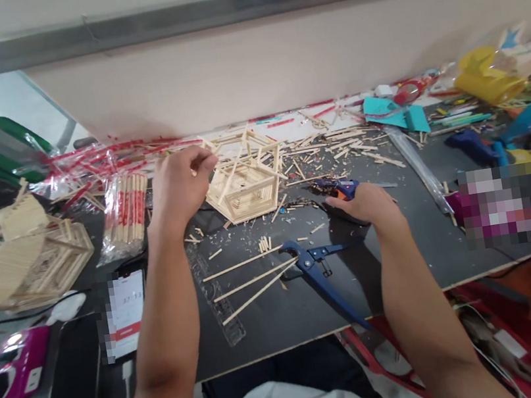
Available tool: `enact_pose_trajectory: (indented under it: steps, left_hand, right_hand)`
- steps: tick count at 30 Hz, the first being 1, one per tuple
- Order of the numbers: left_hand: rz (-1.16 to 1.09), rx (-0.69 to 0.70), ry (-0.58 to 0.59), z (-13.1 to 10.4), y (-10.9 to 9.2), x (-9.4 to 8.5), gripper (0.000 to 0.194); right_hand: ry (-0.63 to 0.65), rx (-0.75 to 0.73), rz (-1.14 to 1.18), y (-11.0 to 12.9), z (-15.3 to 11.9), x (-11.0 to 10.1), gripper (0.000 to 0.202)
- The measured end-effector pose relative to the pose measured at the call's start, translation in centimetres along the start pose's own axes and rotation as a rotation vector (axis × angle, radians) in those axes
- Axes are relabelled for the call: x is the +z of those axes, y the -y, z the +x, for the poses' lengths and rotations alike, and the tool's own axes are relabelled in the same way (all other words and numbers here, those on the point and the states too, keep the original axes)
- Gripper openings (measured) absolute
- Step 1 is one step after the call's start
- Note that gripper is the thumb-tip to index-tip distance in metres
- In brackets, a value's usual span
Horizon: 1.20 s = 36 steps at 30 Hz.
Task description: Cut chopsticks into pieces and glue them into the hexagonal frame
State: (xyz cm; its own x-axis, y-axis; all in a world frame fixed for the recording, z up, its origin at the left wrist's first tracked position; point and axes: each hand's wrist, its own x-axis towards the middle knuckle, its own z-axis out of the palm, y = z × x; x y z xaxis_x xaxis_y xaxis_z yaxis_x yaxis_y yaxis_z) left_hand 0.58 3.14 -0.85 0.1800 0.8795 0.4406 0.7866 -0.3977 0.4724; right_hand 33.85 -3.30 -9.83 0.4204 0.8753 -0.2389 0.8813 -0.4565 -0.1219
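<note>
The stick frame [250, 192] sits mid-table [286, 339], my left hand [179, 188] at its left side, fingers curled, on what I cannot tell, while my right hand [372, 206] is at the glue gun [347, 187], grip unclear, with sticks [251, 283] and cutter [318, 277] nearer me.

Pale wall [246, 69] behind dark tabletop [279, 326]

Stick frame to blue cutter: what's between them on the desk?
In the head view, a small cluster of short cut sticks lies between the stick frame and the blue cutter, with tiny scraps scattered nearby.
</note>
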Motion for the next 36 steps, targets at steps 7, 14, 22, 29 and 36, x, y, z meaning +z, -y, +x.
enact_pose_trajectory:
  steps: [7, 14, 22, 29, 36]
  left_hand:
    - [-0.095, -0.084, 0.092, 0.1, 1.5, 0.7, 0.018]
    - [-0.070, -0.071, 0.120, 0.0, 1.4, 0.4, 0.015]
    - [-0.090, -0.039, 0.131, 0.2, 1.4, 0.4, 0.013]
    - [-0.082, -0.057, 0.140, 0.4, 1.1, 0.9, 0.015]
    - [-0.072, -0.064, 0.157, 0.6, 1.5, 1.4, 0.013]
  right_hand:
    - [-0.186, 0.156, 0.242, 0.4, -0.2, -0.7, 0.058]
    - [-0.621, -0.187, 0.538, 3.7, -1.3, -2.5, 0.027]
    - [-0.781, -0.636, 0.534, 9.3, -2.2, -1.3, 0.017]
    - [-0.756, -0.798, 0.452, 9.7, -0.1, -1.6, 0.025]
    - [-0.707, -0.893, 0.429, 10.1, 1.7, -2.0, 0.025]
